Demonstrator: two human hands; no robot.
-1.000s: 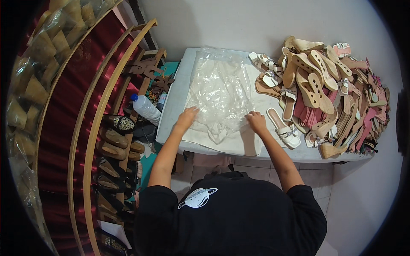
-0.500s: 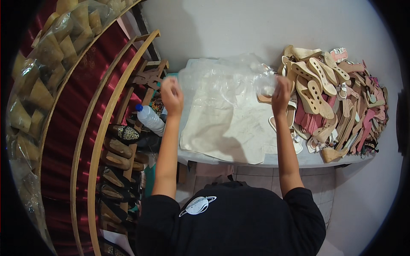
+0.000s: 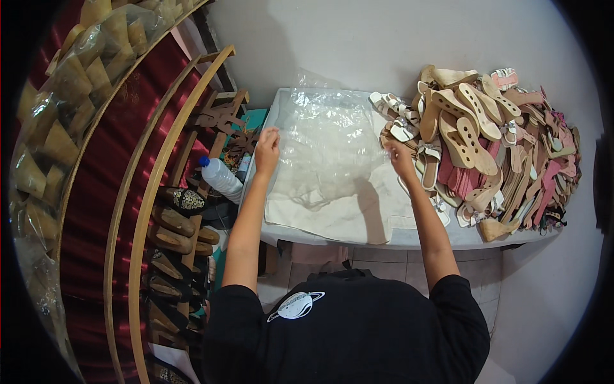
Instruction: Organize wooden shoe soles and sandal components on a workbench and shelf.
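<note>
Both the left hand and right hand pinch a clear, crinkled, glossy plastic sheet; far left, a transparent bag holds tan wedge-shaped blocks.

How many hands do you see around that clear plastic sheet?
2: the left hand at the left side of the clear plastic sheet, and the right hand at its right side. No others show.

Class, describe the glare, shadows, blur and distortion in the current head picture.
Head view: bright glints speckle the plastic and streaks shine on the red drape; head view: a dark shadow falls on the cloth; head view: the right hand looks slightly blurred; head view: the table's front edge bends, and the corners go black.
</note>
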